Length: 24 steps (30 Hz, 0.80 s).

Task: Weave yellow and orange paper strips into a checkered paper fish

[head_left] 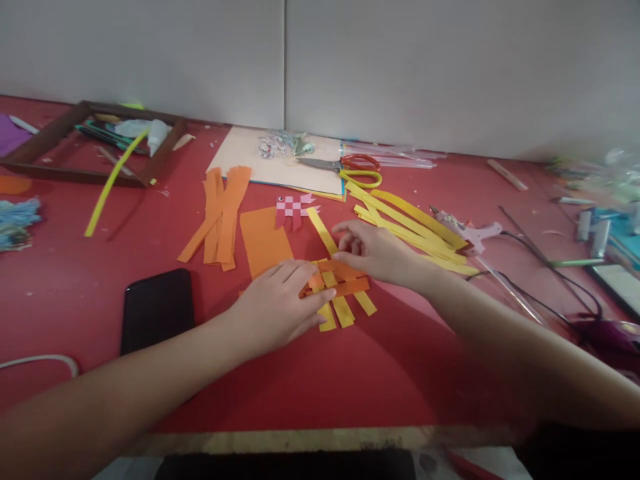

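Orange and yellow paper strips form a loose weave (343, 311) on the red table, crossing over and under one another. My left hand (280, 300) lies over the weave's left side with its fingers stretched out, hiding part of it. At the upper right of the weave, my right hand (373, 253) has bent fingers, with a gap between thumb and forefinger. Its thumb is beside a yellow strip (321, 230) that sticks out past the weave; whether they touch I cannot tell. An orange paper sheet (263, 240) and a pink checkered woven paper fish (293, 210) lie just behind.
Loose orange strips (230, 217) lie left, yellow strips (415, 223) right. Scissors (360, 170) rest on pale sheets (240, 157) at the back. A pink glue gun (470, 233) with a cord lies right. A black phone (157, 307) and a wooden frame (45, 140) are left.
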Each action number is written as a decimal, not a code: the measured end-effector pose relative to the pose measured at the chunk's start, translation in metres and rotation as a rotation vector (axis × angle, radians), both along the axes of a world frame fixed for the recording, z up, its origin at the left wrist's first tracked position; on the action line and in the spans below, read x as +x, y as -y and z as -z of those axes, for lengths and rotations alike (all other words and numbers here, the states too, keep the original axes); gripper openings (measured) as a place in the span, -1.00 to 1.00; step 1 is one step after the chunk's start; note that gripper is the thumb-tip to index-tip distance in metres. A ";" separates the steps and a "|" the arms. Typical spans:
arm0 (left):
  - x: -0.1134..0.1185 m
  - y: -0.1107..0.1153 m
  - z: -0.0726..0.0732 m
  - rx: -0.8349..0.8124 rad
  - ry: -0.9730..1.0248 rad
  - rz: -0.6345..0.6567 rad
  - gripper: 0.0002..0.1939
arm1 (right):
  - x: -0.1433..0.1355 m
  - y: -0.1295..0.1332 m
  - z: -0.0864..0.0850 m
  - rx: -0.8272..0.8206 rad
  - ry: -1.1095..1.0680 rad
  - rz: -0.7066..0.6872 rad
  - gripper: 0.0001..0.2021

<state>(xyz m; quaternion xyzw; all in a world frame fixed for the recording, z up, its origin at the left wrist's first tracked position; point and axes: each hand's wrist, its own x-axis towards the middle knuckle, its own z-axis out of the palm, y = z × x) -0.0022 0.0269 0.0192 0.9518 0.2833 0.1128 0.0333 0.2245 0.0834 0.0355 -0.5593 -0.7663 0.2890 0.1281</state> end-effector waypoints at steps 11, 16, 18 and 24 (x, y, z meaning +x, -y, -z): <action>0.000 0.000 -0.001 -0.022 0.010 -0.005 -0.66 | -0.015 -0.010 -0.012 -0.184 0.076 0.031 -0.83; 0.000 0.000 -0.001 -0.022 0.011 -0.023 -0.66 | -0.012 -0.009 -0.011 -0.167 0.047 0.045 -0.81; 0.001 0.000 -0.001 -0.018 0.017 -0.022 -0.66 | -0.010 -0.009 -0.009 -0.147 0.035 0.065 -0.80; 0.001 -0.001 0.002 -0.030 0.013 0.014 -0.66 | -0.005 -0.003 0.000 -0.021 -0.022 0.040 -0.78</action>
